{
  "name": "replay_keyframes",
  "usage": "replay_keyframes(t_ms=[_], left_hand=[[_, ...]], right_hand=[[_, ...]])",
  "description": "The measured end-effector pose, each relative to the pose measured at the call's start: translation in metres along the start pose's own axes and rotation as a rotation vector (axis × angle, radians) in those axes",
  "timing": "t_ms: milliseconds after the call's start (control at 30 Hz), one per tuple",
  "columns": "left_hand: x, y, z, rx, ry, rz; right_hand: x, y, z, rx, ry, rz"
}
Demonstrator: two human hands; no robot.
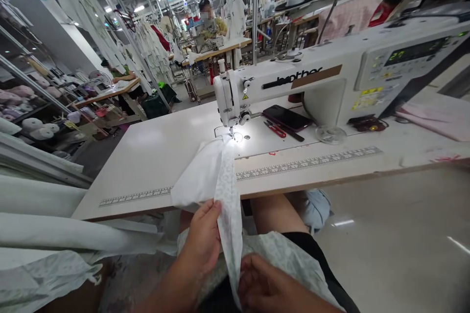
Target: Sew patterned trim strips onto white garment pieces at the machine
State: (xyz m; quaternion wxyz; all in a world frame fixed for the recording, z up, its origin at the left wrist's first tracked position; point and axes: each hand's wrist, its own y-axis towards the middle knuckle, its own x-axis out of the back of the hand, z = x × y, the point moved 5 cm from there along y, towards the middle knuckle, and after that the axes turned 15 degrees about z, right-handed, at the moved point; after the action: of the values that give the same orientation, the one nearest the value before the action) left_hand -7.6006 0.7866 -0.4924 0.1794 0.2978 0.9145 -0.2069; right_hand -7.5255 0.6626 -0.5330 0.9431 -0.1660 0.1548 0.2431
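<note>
A pale, patterned piece of fabric point(228, 205) runs from under the needle of a white sewing machine point(271, 78) down over the table edge toward my lap. My left hand point(202, 237) pinches its left edge just below the table. Lower down, my right hand point(266, 283) has its fingers curled at the fabric's right edge, partly hidden by it. Plain white cloth point(198, 173) lies flat beside the strip, left of the needle. More of the patterned fabric point(286, 259) drapes over my lap.
On the table point(157, 151) lie a phone point(288, 117), red thread snips point(275, 129) and a clear bobbin-like disc point(330, 134). A ruler strip point(312, 161) runs along the front edge. Pink cloth point(436, 115) rests at right. Pale fabric point(40, 230) hangs at left. Co-workers sit farther back.
</note>
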Motion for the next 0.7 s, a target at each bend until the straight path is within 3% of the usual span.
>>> replay_keyframes(t_ms=[67,100,200,300,367,433,567,700], left_hand=[[-0.001,-0.007,0.012,0.011,-0.054,-0.020],[-0.003,-0.010,0.017,0.015,-0.044,-0.015],[-0.004,-0.021,0.025,0.014,0.061,0.008],[-0.004,-0.031,0.027,0.022,0.161,0.027],[-0.004,-0.036,0.027,0.026,0.183,0.044],[-0.003,-0.041,0.026,0.027,0.167,0.054],[-0.006,-0.048,0.025,0.065,0.032,0.078],[-0.013,-0.052,0.022,0.148,-0.104,0.106]], right_hand=[[-0.004,-0.008,0.003,-0.025,0.005,0.133],[0.000,-0.014,0.008,-0.044,-0.102,0.129],[0.025,-0.025,0.043,-0.020,-0.602,-0.086],[0.036,-0.023,0.090,0.287,-1.001,-0.271],[0.030,-0.014,0.109,0.470,-1.189,-0.223],[0.022,-0.004,0.116,0.523,-1.320,-0.092],[0.010,0.004,0.117,0.461,-1.499,0.154],[0.004,-0.002,0.123,0.413,-1.655,0.224]])
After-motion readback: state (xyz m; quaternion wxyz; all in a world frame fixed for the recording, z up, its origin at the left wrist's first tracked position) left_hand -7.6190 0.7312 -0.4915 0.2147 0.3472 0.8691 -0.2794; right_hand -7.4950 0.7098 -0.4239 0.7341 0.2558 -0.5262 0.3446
